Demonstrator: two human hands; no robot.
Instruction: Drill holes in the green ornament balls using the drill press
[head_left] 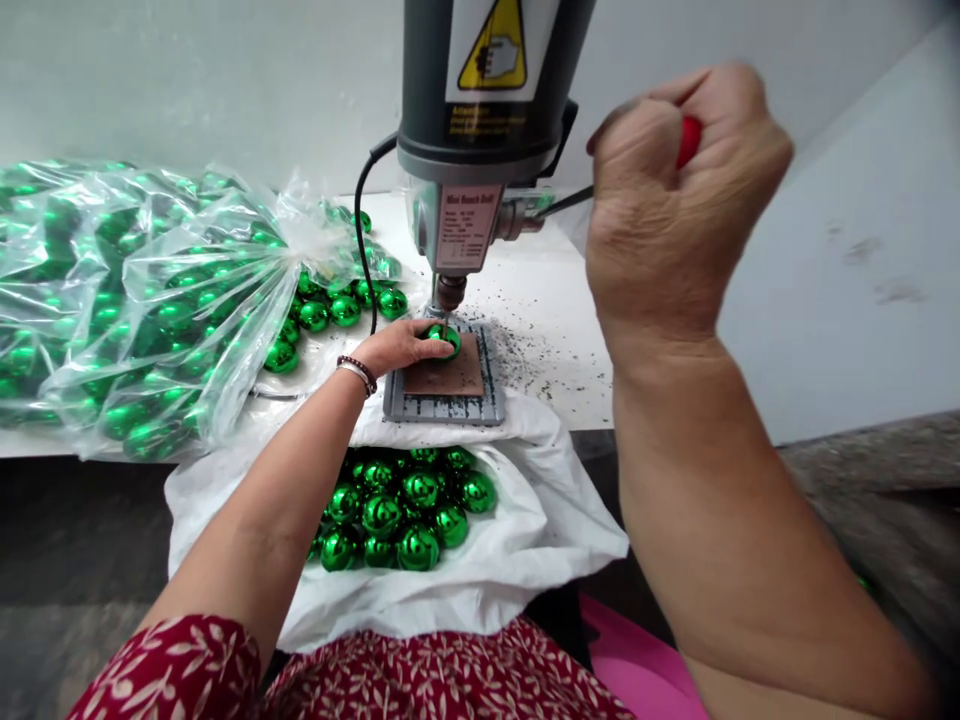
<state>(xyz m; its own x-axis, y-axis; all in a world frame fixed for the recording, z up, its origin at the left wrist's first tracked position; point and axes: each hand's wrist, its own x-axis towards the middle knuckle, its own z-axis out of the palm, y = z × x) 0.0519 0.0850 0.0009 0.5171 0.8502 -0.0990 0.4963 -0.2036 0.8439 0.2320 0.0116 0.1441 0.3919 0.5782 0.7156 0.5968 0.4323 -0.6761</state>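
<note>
Head view: at left I see a clear plastic bag [150, 310] packed with green balls, with loose balls [345, 311] beside its gathered neck; nearer, a white sack [540, 510] bears another heap [382, 512]. Dark flecks [529, 355] litter the table [559, 265] right of the drill press [491, 145]. My right fist hides part of the lever [568, 201].

My left hand [394, 347] is clasped around one green ball [454, 336] over the brown board [465, 375], below the chuck [450, 292]; I can't tell whether the bit touches. My right hand [686, 200] is wrapped around the red knob [688, 142].

The pink plate [461, 228] reads "Mini" and "Drill", partly blurred; a yellow triangle [495, 50] shows a hand.
</note>
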